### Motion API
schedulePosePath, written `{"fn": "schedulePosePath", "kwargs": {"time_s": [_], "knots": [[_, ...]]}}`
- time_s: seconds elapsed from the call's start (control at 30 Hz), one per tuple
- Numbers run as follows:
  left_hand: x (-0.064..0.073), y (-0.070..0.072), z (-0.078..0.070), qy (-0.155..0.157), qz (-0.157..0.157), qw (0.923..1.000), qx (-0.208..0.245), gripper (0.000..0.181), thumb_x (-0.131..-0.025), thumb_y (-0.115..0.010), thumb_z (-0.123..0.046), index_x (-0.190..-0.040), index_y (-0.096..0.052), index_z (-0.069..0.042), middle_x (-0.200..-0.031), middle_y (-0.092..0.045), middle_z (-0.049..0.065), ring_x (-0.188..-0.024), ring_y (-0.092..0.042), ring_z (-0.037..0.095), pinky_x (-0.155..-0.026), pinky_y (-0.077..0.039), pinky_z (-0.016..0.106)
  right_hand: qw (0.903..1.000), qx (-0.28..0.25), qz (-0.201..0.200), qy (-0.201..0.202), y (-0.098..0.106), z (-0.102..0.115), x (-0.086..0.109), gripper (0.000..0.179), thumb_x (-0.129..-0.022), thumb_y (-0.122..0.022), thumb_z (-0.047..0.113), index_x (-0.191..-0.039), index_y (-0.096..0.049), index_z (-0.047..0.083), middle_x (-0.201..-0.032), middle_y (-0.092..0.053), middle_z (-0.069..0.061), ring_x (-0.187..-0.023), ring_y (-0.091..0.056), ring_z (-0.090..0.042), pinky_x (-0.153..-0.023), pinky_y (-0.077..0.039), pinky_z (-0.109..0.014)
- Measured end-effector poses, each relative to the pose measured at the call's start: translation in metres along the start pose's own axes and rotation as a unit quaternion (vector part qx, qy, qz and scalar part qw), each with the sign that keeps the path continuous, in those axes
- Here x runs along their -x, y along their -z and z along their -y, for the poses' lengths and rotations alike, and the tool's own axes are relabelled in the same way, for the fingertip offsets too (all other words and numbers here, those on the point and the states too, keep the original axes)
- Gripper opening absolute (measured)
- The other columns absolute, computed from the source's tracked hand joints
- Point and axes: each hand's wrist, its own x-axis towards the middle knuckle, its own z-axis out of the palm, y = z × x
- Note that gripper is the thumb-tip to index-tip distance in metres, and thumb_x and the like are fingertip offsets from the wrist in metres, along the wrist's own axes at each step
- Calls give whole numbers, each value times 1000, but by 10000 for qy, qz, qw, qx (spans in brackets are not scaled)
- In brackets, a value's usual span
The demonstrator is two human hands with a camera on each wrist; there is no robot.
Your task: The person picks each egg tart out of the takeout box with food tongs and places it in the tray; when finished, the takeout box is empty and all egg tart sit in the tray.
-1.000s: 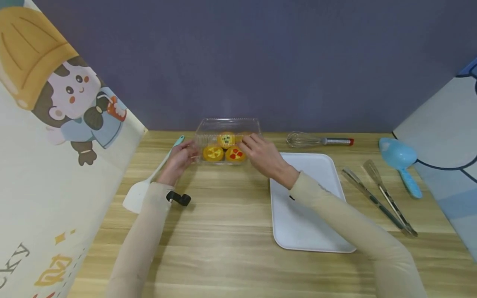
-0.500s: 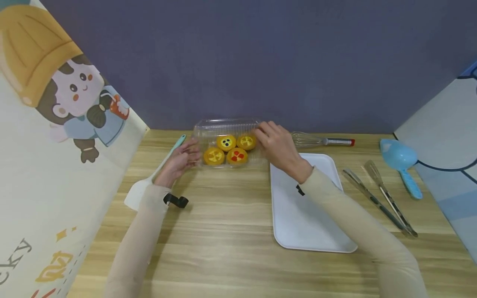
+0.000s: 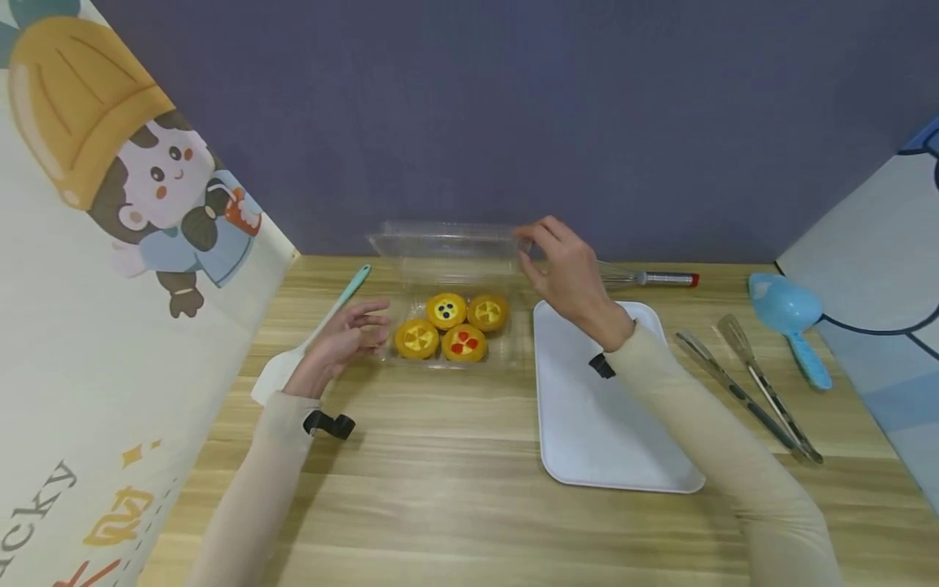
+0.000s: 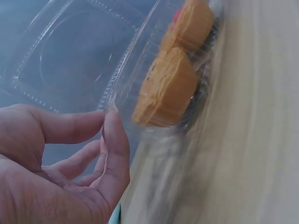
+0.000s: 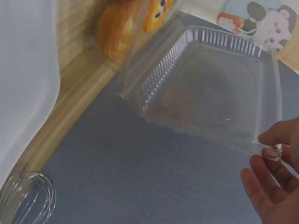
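While the left hand (image 3: 341, 338) rests with fingers loosely extended against the left edge of the clear clamshell box (image 3: 447, 342), the box sits on the worktop (image 3: 440, 489) with its lid (image 3: 443, 244) swung up to nearly upright. Four tarts (image 3: 451, 326) lie exposed in the base. The right hand (image 3: 568, 273) pinches the lid's right corner. Opening appears essentially complete; the tarts remain in the box, and the white tray (image 3: 601, 424) just beside it holds nothing.
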Motion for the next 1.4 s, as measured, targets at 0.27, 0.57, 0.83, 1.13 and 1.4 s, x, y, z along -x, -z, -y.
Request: {"fn": "schedulePosePath", "kwargs": {"time_s": [0.27, 0.57, 0.83, 1.13, 1.4], "knots": [[29, -3, 5, 50, 234, 9997, -61, 71, -101, -62, 0, -164, -31, -10, -145, -48, 26, -88, -68, 14, -73, -65, 23, 9917, -999, 36, -807, 0, -5, 2, 33, -94, -74, 5, -126, -67, 1, -101, -69, -14, -90, -72, -27, -78, -67, -42], [53, -7, 9, 131, 307, 9993, -148, 76, -99, -64, 2, -165, -30, -12, -139, -50, 24, -87, -68, 17, -71, -65, 24, 9664, -1435, 1078, -1839, -18, -15, 28, 45, -95, -73, 5, -137, -58, 0, -109, -69, -17, -95, -74, -32, -81, -67, -46], [66, -6, 14, 79, 454, 9987, -194, 80, -97, -65, 5, -166, -26, -9, -135, -51, 25, -85, -69, 15, -71, -66, 24, 9330, -1973, 1884, -2345, -34, -21, 56, 63, -92, -75, 1, -147, -47, -4, -117, -68, -22, -100, -72, -35, -83, -67, -42], [69, -6, 16, 11, 544, 9985, -74, 79, -97, -62, 6, -166, -26, -8, -131, -52, 22, -83, -69, 15, -69, -65, 22, 8705, -2893, 2097, -3383, -46, -20, 68, 75, -89, -76, -6, -154, -39, -5, -114, -68, -28, -97, -73, -32, -80, -63, -20], [70, -7, 15, 62, 433, 9990, -99, 78, -97, -63, 5, -165, -29, -10, -131, -52, 21, -84, -69, 15, -68, -65, 23, 8008, -3522, 2197, -4318, -49, -24, 69, 75, -94, -74, 4, -160, -37, 1, -123, -67, -25, -87, -70, -8, -89, -66, -40]]}}
